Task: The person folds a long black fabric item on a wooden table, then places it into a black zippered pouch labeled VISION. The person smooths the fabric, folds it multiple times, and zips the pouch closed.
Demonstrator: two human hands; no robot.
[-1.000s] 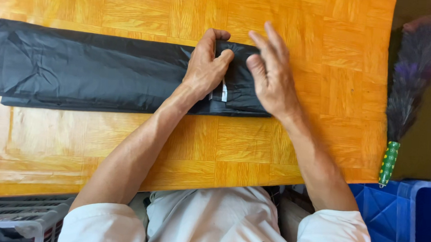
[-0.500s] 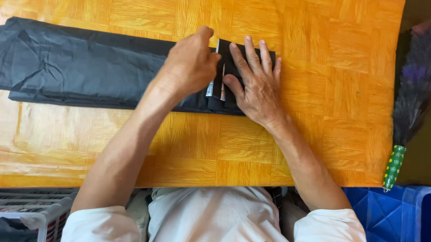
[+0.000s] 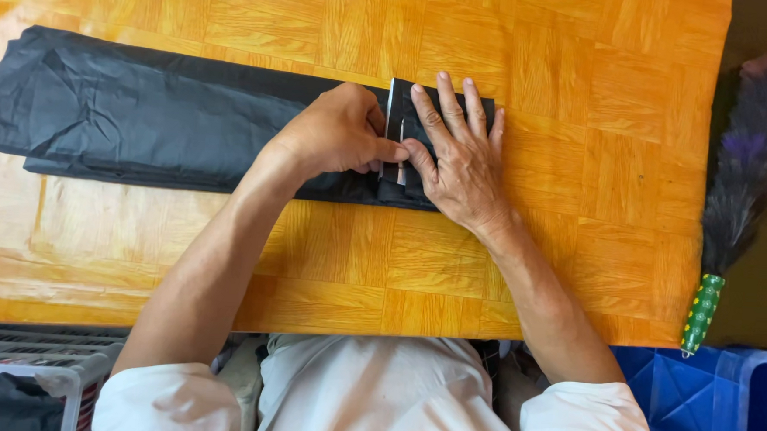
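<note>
A long black garment point(image 3: 144, 115), folded into a narrow strip, lies across the orange wooden table point(image 3: 582, 95). My right hand point(image 3: 457, 154) presses flat on its right end, fingers spread. My left hand point(image 3: 340, 134) is curled beside it, pinching the folded edge of the cloth near a small white tag point(image 3: 400, 151). The two hands touch at the thumbs.
A feather duster point(image 3: 743, 191) with a green dotted handle lies off the table's right edge. A blue plastic crate point(image 3: 723, 408) sits at the lower right. A grey wire basket point(image 3: 25, 372) with dark cloth stands at the lower left, below the table's near edge.
My right hand has shifted left and flattened on the garment's end. My left hand has closed onto the folded edge, and the right end of the cloth has been folded over leftward.
</note>
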